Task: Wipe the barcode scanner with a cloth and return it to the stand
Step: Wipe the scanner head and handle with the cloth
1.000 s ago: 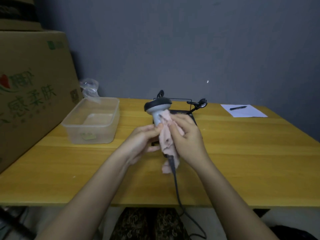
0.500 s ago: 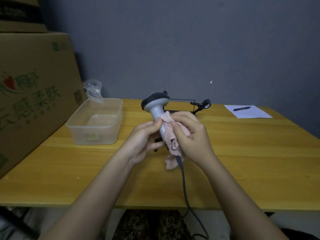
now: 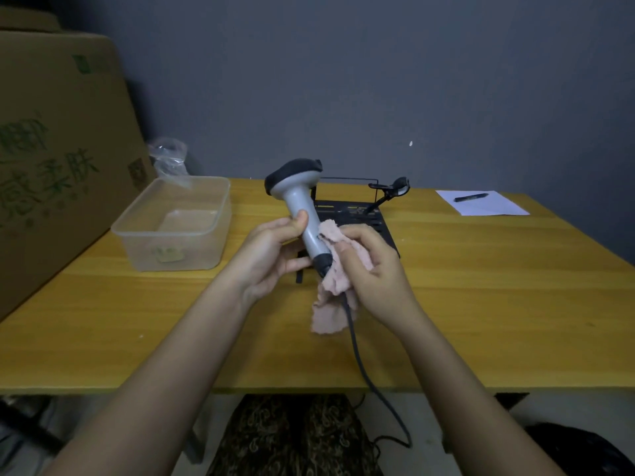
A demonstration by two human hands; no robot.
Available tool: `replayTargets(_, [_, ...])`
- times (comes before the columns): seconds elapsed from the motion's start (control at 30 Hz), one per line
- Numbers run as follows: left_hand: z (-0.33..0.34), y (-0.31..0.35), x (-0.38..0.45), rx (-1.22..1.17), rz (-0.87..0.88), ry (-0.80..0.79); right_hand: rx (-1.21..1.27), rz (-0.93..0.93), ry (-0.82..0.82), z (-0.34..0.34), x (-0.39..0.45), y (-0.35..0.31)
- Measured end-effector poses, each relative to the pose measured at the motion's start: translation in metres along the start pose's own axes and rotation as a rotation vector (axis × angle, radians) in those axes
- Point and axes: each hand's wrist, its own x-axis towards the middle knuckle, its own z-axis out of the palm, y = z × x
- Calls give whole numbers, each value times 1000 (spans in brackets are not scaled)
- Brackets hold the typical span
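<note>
A grey barcode scanner (image 3: 298,197) with a dark head is held upright above the wooden table (image 3: 481,286), tilted to the left. My left hand (image 3: 271,252) grips its handle from the left, thumb on the front. My right hand (image 3: 369,269) presses a pink cloth (image 3: 335,286) against the lower handle; the cloth's loose end hangs down. The scanner's dark cable (image 3: 364,369) runs down over the table's front edge. The black stand (image 3: 360,214), with a thin arm and clip, sits on the table behind my hands, partly hidden.
A clear plastic tub (image 3: 175,225) stands at the left, with a crumpled plastic bag (image 3: 170,159) behind it. A large cardboard box (image 3: 51,159) fills the far left. A white sheet (image 3: 481,202) with a pen (image 3: 470,197) lies at the back right.
The cloth in my right hand has slid down the handle from near the head to the lower end. The scanner's head has tilted further left and more of the handle shows.
</note>
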Motion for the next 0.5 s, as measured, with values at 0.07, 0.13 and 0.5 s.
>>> replayTargets(0.07, [-3,-2,-1,16,0,48,-75,16,-121,-14,2,7])
replayTargets(0.13, [-5,-4,0,39,-3,86,-231,31,-211,-28,4,12])
replayTargets(0.5, [25,-8,4,212,65,321,-266,124,172,20,-14,-1])
